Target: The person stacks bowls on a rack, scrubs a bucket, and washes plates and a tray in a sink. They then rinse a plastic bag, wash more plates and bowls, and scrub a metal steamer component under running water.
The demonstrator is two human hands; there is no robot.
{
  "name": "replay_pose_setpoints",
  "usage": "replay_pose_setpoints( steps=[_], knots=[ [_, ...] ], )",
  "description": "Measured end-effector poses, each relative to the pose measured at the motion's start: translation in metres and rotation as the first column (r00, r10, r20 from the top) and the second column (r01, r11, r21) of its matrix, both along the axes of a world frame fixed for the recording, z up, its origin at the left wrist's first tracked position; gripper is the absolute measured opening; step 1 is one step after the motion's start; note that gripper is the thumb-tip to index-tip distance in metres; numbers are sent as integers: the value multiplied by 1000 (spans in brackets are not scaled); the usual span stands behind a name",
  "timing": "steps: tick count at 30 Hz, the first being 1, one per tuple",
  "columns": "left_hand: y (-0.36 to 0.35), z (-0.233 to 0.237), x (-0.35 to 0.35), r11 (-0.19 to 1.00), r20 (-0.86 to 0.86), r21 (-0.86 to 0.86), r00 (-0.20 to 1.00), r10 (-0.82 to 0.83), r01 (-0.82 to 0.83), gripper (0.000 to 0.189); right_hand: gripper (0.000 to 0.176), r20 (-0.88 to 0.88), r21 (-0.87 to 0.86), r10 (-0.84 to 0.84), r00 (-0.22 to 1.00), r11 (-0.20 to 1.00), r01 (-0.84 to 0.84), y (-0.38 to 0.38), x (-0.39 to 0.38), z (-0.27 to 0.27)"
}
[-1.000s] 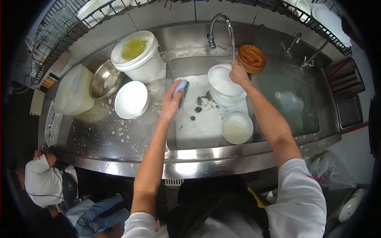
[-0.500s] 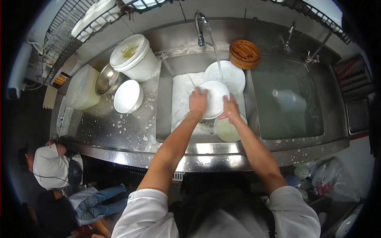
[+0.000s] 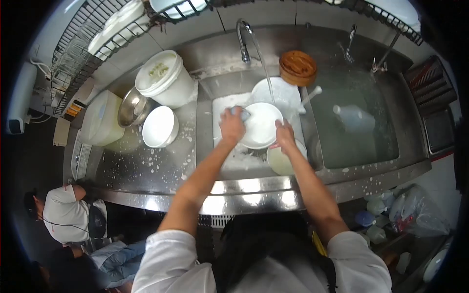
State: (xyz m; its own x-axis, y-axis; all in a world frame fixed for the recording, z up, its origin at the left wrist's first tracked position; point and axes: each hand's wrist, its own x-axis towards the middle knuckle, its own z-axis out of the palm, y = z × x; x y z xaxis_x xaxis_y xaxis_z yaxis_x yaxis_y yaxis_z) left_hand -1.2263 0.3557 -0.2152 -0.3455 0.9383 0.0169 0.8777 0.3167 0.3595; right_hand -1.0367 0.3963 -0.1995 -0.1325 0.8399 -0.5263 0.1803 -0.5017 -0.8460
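A round white dish [image 3: 265,126] is tilted over the soapy sink basin [image 3: 205,105], its pale inside facing up. My right hand [image 3: 285,135] grips its right rim, with something pink by the fingers. At the dish's left edge, my left hand [image 3: 232,128] is closed round a grey-blue scrubbing pad [image 3: 244,114], partly hidden by the fingers. Behind lies a larger white plate [image 3: 285,93] under running water from the tap [image 3: 245,51]. Below my right hand is a pale bowl [image 3: 280,161]. A white spoon-like thing [image 3: 311,96] appears, blurred, over the divider.
A bamboo steamer [image 3: 297,68] stands behind the basins. The right basin [image 3: 354,151] holds water and a pale submerged container [image 3: 355,121]. On the left counter are a white bucket [image 3: 178,88], a metal bowl [image 3: 132,108] and a white bowl [image 3: 160,128]. Other people [image 3: 63,215] are at lower left.
My left hand has moved slightly left and down, and the pad now shows in it. The thin thing by its fingers is gone. A white spoon-like thing has appeared at the divider.
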Motion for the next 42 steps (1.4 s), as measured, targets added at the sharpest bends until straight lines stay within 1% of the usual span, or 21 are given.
replay_pose_setpoints(
  steps=[1,2,5,6,7,9,11,12,15,17,20,23,24,25,26,33,35,37,39,41,42],
  knots=[
    [12,-11,-3,956,446,82,868,217,-281,54,48,-9,86,-61,998,994,62,-7,-11,10],
    [12,-31,-2,840,804,7,502,318,-543,53,48,-14,151,-116,993,982,117,-19,-17,13],
    [-4,-107,29,823,916,-357,-338,215,-441,46,50,-146,135,-278,949,945,297,-27,-44,-20],
    [-8,-94,16,880,972,-221,-165,165,-420,43,53,-272,250,-269,924,907,338,-13,-48,-91],
    [-13,-71,-1,924,995,-86,8,96,-373,40,50,-283,129,-228,932,954,272,-23,-39,-57],
    [-15,-23,-34,970,942,-2,324,83,-243,35,45,-116,366,-89,989,922,126,-6,-25,-47],
    [4,-84,-25,831,827,-70,434,357,-552,46,37,-46,525,-299,953,805,277,-4,-63,-42],
    [31,-178,14,598,982,-140,-32,187,-789,70,34,-32,603,-397,917,724,335,-5,-81,-40],
    [-4,-63,15,619,982,-188,-135,132,-762,67,28,128,526,-195,972,845,101,-1,-79,-64],
    [-47,45,-43,865,984,17,160,74,-502,65,26,-200,219,-17,980,974,62,0,-74,-68],
    [-62,81,-92,979,846,-136,-532,35,-152,62,31,-380,-215,169,909,940,-264,-35,-80,-48],
    [-77,34,-78,821,919,106,-261,-297,-562,57,37,-472,-197,30,881,971,-139,-65,-151,11],
    [-92,65,-75,763,860,-16,-398,-319,-646,49,35,-391,-39,51,919,997,-72,-59,-174,10],
    [-102,76,-89,790,918,21,-302,-258,-613,48,33,-303,119,50,952,993,-15,-52,-195,8],
    [-115,82,-116,753,885,-149,-426,-188,-641,50,30,-157,145,86,984,987,-63,-48,-208,35],
    [-160,143,-267,424,979,186,129,-161,-886,43,28,11,191,504,864,847,-496,-42,-311,100],
    [-135,182,-273,409,963,270,252,-99,-872,43,43,165,181,559,813,793,-582,-45,-324,110],
    [-93,196,-286,598,899,344,437,13,-724,45,54,252,190,477,842,829,-527,-53,-345,97],
    [-37,192,-298,665,519,628,854,29,-404,50,63,455,254,513,728,708,-659,-43,-372,47],
    [19,177,-327,760,30,632,985,169,-150,54,51,506,308,484,714,672,-674,-45,-363,43],
    [39,176,-324,801,-123,598,981,148,-46,54,44,206,217,663,720,686,-694,-41,-331,61]
  ],
)
